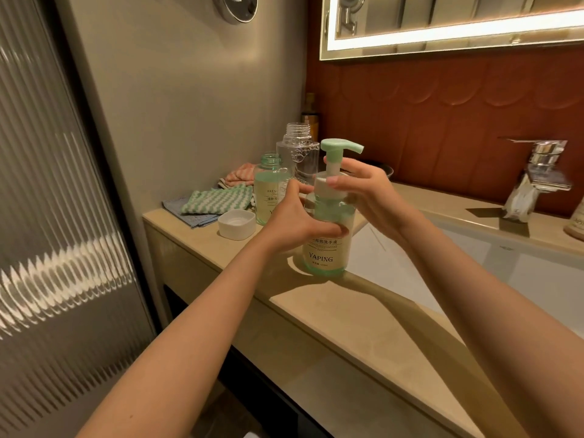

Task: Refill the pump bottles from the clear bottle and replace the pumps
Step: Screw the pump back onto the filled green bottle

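A green-tinted pump bottle (325,251) labelled YAPING stands on the beige counter's (341,317) front edge. My left hand (294,219) wraps around its body. My right hand (363,188) grips the white collar of the green pump (339,150) seated on its neck. Behind it stands a second green bottle (268,191) with an uncapped neck and no pump. The clear bottle (297,150), uncapped with bubbles inside, stands further back.
A white cap (237,223) lies on the counter by the second bottle. Folded cloths (215,202) lie at the back left. The white sink basin (474,257) is to the right, with a chrome tap (537,175) behind it.
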`<action>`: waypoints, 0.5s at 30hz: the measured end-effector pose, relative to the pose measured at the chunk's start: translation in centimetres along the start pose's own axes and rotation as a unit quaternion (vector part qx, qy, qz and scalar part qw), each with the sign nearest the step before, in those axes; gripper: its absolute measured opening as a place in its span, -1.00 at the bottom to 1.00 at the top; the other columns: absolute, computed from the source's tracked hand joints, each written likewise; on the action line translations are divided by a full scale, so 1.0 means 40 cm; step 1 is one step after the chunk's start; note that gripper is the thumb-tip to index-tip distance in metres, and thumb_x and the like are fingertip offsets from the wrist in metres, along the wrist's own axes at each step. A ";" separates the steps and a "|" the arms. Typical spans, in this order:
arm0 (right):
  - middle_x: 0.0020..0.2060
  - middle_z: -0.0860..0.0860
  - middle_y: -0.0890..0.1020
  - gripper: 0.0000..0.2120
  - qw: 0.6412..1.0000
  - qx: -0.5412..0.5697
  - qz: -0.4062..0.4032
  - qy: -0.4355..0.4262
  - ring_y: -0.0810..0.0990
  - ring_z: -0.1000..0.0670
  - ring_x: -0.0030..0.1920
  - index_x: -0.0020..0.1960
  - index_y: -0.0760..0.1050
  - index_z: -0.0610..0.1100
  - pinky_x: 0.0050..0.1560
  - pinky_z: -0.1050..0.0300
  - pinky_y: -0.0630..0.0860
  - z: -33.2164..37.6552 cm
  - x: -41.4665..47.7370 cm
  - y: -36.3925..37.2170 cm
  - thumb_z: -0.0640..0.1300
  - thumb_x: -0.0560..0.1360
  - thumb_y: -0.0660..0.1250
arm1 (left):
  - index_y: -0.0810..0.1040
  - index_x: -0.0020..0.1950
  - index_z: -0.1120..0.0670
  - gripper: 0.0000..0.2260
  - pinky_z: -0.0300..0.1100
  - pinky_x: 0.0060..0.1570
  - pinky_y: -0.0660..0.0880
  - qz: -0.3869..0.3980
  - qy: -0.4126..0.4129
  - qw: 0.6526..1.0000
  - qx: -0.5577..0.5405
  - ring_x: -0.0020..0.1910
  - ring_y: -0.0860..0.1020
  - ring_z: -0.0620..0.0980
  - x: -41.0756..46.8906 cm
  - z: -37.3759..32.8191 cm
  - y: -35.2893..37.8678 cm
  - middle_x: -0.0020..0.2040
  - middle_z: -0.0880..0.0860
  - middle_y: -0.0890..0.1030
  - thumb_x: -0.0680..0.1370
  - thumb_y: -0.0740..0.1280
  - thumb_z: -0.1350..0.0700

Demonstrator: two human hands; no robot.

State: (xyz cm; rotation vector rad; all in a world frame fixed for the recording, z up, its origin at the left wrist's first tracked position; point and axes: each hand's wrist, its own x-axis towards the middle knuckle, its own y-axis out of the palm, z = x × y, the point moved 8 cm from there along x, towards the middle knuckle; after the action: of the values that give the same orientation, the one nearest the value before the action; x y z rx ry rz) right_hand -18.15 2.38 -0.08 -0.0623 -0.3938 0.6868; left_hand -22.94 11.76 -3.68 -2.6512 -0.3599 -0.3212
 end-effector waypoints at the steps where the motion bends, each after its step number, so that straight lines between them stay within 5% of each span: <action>1: -0.06 0.07 0.65 -0.72 1.000 -0.016 -0.013 -0.006 0.61 0.07 0.00 0.10 0.52 -0.04 0.09 0.09 0.50 0.001 -0.002 -0.010 -0.18 0.41 0.41 | 0.25 0.18 0.04 -0.38 -0.27 -0.12 0.44 -0.003 0.001 1.000 0.003 -0.02 0.47 -0.14 -0.001 -0.001 -0.001 -0.03 -0.13 0.45 0.29 0.56 0.11; 4: -0.05 0.19 0.60 -0.55 0.995 -0.061 -0.069 -0.033 0.57 0.25 -0.10 0.25 0.48 -0.07 -0.19 0.44 0.48 0.019 -0.005 -0.022 -0.15 0.38 0.46 | 0.27 0.15 0.04 -0.42 -0.33 -0.19 0.41 -0.028 0.009 1.000 0.007 -0.09 0.45 -0.22 -0.005 -0.004 -0.008 -0.06 -0.15 0.43 0.30 0.55 0.11; 6: 0.07 0.11 0.59 -0.42 0.992 -0.078 -0.089 -0.039 0.56 0.20 -0.02 0.32 0.44 -0.12 -0.27 0.50 0.45 0.023 -0.005 -0.024 -0.11 0.33 0.49 | 0.28 0.12 0.04 -0.44 -0.35 -0.20 0.41 -0.047 0.013 0.999 0.012 -0.12 0.43 -0.24 -0.009 -0.007 -0.013 -0.08 -0.16 0.41 0.30 0.55 0.11; 11: 0.16 0.00 0.58 -0.35 0.984 -0.099 -0.141 -0.048 0.52 0.11 0.04 0.34 0.43 -0.13 -0.22 0.44 0.47 0.022 -0.022 -0.045 -0.07 0.30 0.53 | 0.28 0.09 0.04 -0.43 -0.33 -0.19 0.41 -0.077 0.010 0.996 0.039 -0.10 0.44 -0.14 -0.008 -0.013 -0.010 -0.11 -0.15 0.41 0.27 0.57 0.08; 15: 0.17 -0.04 0.60 -0.35 0.975 -0.130 -0.172 -0.056 0.58 0.05 0.08 0.32 0.46 -0.13 0.02 0.21 0.55 0.025 -0.029 -0.047 -0.01 0.28 0.55 | 0.28 0.09 0.02 -0.42 -0.20 -0.10 0.44 -0.102 0.003 0.993 0.055 -0.03 0.46 -0.06 -0.010 -0.013 -0.009 -0.07 -0.08 0.42 0.26 0.58 0.06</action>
State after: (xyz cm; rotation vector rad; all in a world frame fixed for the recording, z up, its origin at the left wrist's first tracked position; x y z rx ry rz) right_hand -18.20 0.13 0.81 -0.1989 -0.5859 0.2933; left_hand -23.49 11.75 -3.19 -2.5086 -0.6313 -0.3612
